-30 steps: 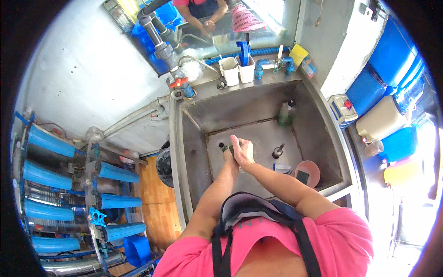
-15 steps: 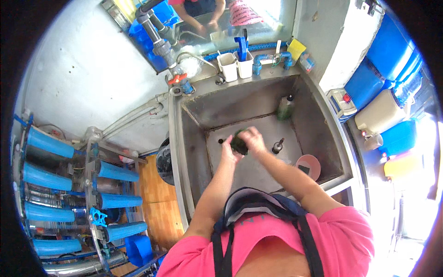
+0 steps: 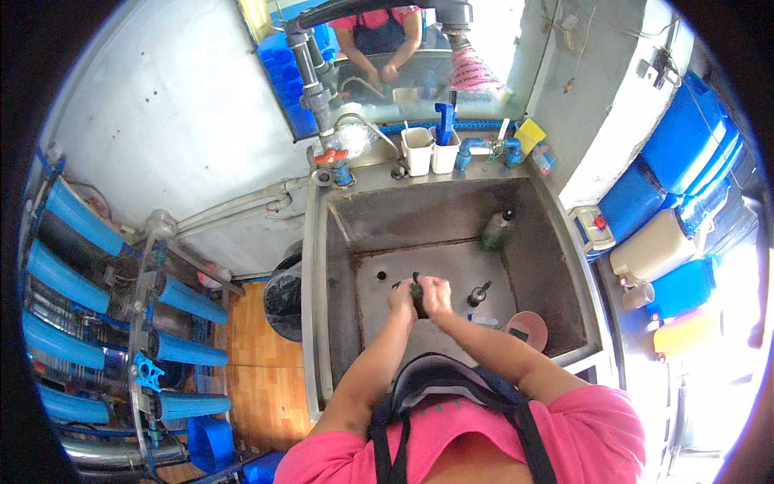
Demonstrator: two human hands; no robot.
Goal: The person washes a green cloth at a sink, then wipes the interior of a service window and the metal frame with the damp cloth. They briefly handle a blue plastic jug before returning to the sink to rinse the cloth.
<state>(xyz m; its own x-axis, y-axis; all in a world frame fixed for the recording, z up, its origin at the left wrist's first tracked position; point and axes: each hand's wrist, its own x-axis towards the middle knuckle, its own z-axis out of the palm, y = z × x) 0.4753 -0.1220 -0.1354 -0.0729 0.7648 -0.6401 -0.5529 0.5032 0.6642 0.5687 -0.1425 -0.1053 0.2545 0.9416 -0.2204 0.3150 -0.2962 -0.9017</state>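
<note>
Over the floor of a deep metal sink (image 3: 419,210), both my hands are together. My left hand (image 3: 401,302) is closed around one side of a dark green object (image 3: 417,297), and my right hand (image 3: 436,297) grips its other side. The fingers cover most of it, so its exact kind is hidden. To the right of my hands stands a small dark-topped pump bottle (image 3: 478,295). Near it lies a small blue and white item (image 3: 483,320). A pink bowl (image 3: 538,324) with something dark in it sits in the near right corner.
A green pump bottle (image 3: 495,231) stands in the sink's far right corner. Two white holders (image 3: 418,153), blue taps (image 3: 489,147) and a red-handled valve (image 3: 331,156) line the back ledge. Left are a black-lined bin (image 3: 282,300) and blue filter housings (image 3: 189,300); right, blue containers (image 3: 685,149).
My hands have drawn slightly nearer to me and lower, and both now close around the dark green object. The right hand was over its top before. The view has tilted upward.
</note>
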